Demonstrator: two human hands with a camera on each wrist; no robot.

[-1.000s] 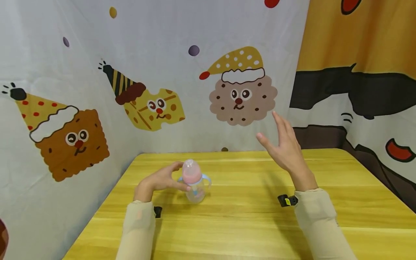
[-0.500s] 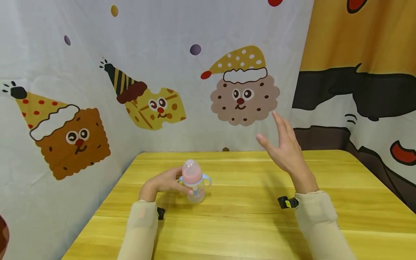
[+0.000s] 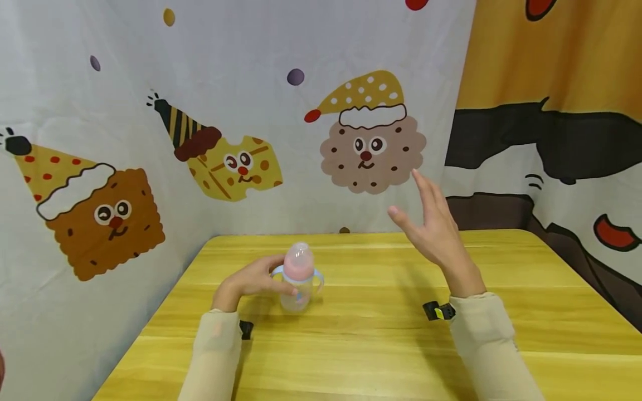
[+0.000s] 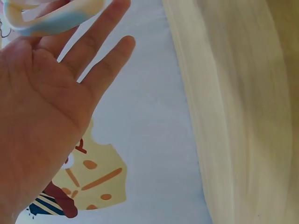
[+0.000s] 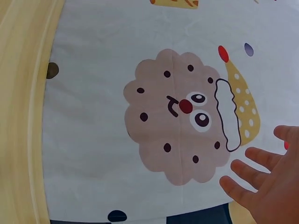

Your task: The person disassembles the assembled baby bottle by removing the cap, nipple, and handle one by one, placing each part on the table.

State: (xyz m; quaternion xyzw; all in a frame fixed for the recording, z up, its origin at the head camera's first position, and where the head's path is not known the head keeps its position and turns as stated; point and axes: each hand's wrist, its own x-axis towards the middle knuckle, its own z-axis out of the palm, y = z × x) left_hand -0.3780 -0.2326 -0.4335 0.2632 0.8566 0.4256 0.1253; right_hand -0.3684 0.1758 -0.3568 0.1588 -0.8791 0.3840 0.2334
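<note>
In the head view, a clear baby bottle (image 3: 296,298) with a pink collar, a transparent cap and two pale blue side handles stands out over the left-middle of the table, its top leaning slightly right. My left hand (image 3: 254,280) holds it from the left, thumb across its front and fingers passing behind. The left wrist view has one blue-and-cream handle (image 4: 56,21) at the top edge, by the index side of the palm; the last two fingers extend past it. My right hand (image 3: 435,228) is raised over the table's right side, fingers spread and holding nothing.
The yellow wood-grain table (image 3: 371,345) reaches back to a white cloth (image 3: 241,61) printed with cartoon biscuits and cheese. An orange, black and white curtain (image 3: 557,67) hangs at the right. Black straps are on both wrists.
The bottle's tilt in my left hand has changed: its top leaned left before and leans right now. My right hand stays raised, much the same; the head view has shifted slightly.
</note>
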